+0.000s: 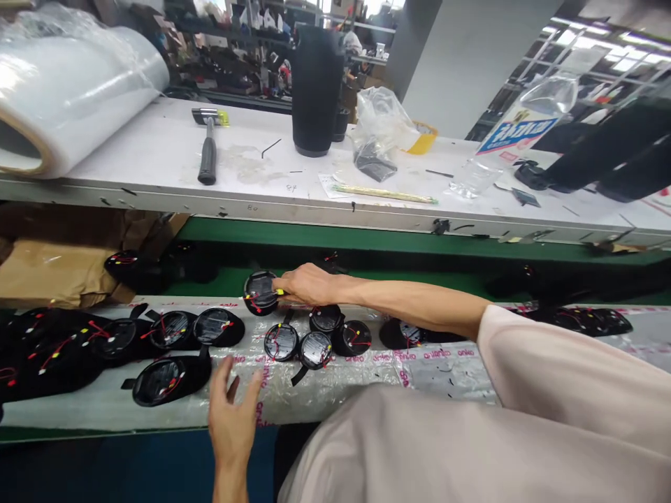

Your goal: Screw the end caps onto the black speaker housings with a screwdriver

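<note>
My right hand point(309, 283) reaches across, its fingers closed at the rim of a black round housing point(261, 292) with red and yellow wire connectors on its open end. My thumb and fingertips are partly hidden. My left hand point(231, 412) is raised over the bench's near edge, fingers apart and holding nothing. Just left of it a black cylindrical housing point(160, 381) lies on its side with a strap and loose wires. Between my hands and to the right, several similar housings point(316, 349) stand close together, wired ends up.
More wired housings crowd the left point(57, 349). The plastic-covered bench point(361, 384) runs below a white shelf point(241, 157). On that shelf are a plastic film roll point(99, 91), a hammer point(208, 150), a tall black cylinder point(317, 91) and a bottle point(524, 126). Brown cardboard point(57, 272) lies at left.
</note>
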Demonstrator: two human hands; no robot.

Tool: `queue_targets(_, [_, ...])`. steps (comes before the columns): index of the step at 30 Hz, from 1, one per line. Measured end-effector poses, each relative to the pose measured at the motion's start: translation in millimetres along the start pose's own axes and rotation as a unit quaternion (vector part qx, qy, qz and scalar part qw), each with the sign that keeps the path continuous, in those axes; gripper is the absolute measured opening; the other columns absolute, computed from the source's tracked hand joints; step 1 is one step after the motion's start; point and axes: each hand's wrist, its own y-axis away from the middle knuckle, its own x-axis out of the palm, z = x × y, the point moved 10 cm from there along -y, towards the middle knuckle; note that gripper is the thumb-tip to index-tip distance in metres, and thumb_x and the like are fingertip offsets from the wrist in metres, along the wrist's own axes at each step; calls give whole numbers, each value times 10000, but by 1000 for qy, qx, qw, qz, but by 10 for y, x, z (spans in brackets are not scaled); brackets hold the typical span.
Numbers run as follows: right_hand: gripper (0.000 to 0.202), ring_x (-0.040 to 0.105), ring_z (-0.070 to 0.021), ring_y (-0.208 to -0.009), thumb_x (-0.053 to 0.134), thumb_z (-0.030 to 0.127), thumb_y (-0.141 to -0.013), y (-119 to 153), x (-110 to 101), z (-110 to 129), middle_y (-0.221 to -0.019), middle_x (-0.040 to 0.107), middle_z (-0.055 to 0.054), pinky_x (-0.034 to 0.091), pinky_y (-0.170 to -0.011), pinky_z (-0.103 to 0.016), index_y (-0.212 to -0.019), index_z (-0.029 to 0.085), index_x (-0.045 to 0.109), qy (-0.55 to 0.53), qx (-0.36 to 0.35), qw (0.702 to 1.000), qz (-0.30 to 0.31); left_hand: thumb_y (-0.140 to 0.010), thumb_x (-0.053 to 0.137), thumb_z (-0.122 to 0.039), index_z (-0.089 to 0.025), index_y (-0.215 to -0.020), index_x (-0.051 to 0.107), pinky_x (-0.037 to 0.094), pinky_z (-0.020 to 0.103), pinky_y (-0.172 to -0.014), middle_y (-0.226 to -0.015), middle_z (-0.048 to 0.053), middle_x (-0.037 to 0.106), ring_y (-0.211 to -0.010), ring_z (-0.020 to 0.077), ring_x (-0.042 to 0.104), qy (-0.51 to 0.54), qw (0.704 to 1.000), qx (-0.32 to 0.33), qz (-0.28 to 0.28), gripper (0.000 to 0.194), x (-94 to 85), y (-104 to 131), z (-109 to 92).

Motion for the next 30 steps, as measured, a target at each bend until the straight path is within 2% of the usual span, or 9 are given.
queue_targets(5, [298, 646, -177, -899, 520, 413, -1138, 653, -836, 347, -1084, 740, -86, 392, -752, -292, -1237, 157, 637, -111, -127, 982, -90, -816, 881, -501, -265, -1502, 639, 336, 536, -1333, -1687, 83, 497, -1570, 369, 434, 57, 985, 163, 11, 765, -217, -105, -1012])
queue_targets(7, [303, 624, -149, -840, 600, 439, -1102, 840, -992, 454, -1000, 735, -48, 425, -764, -277, -1190, 155, 660, -235, -168, 954, -84, -858, 825, -543, -273, -1507, 651, 311, 538, -1344, -1638, 77, 561, -1546, 371, 469, 88, 980, 163, 72, 724, -170, -91, -1231])
queue_targets(10, [348, 580, -114, -770, 729, 490, -1013, 912, -821, 537, -901, 708, -3, 446, -713, -242, -1107, 157, 689, -443, -165, 881, 4, -809, 739, -758, -223, -1337, 775, 481, 633, -1210, -1340, 150, 759, -1313, 444, 662, 202, 958, -48, 196, 753, 118, 122, -976])
queue_targets(12, [393, 559, -110, -753, 760, 525, -978, 881, -520, 584, -856, 679, 7, 436, -659, -229, -1094, 157, 686, -547, -137, 823, 74, -718, 731, -876, -196, -1189, 837, 591, 648, -1059, -1248, 190, 788, -1223, 485, 707, 311, 890, -227, 244, 834, 370, 495, -667])
queue_targets(15, [447, 495, -97, -672, 803, 539, -928, 804, -97, 547, -786, 596, 42, 400, -591, -226, -1107, 151, 670, -614, -71, 780, 97, -699, 804, -816, -224, -1196, 845, 655, 516, -956, -1363, 171, 756, -1206, 431, 736, 408, 816, -296, 282, 774, 621, 938, -467])
queue_targets(18, [450, 469, -100, -638, 766, 535, -955, 815, 88, 453, -774, 552, 57, 393, -600, -246, -1168, 157, 647, -573, -1, 818, 43, -638, 841, -790, -216, -1081, 862, 624, 566, -1028, -1159, 182, 817, -1167, 446, 749, 381, 843, -319, 207, 725, 583, 1073, -146])
queue_targets(22, [390, 549, -148, -719, 538, 501, -1102, 1040, -132, 514, -841, 623, 11, 418, -704, -291, -1307, 170, 575, -394, 45, 916, -62, -686, 875, -654, -233, -1324, 762, 590, 553, -1106, -1245, 128, 802, -1306, 426, 682, 356, 871, -333, 64, 772, 358, 1124, 88])
queue_targets(26, [340, 505, -141, -626, 421, 450, -1155, 1217, -224, 997, -867, 679, -28, 315, -577, -303, -1211, 157, 585, -217, -38, 975, -17, -674, 926, -647, -259, -1412, 704, 621, 457, -1065, -1266, 91, 796, -1244, 352, 720, 348, 880, -323, -1, 862, 222, 1197, 48])
queue_targets(30, [391, 459, -134, -568, 317, 423, -1181, 1240, -200, 1290, -820, 674, -28, 220, -499, -330, -1119, 142, 582, -111, -96, 989, -12, -669, 922, -652, -259, -1403, 709, 671, 311, -860, -1292, 71, 788, -1090, 284, 776, 319, 898, -303, -17, 859, 151, 1227, -41])
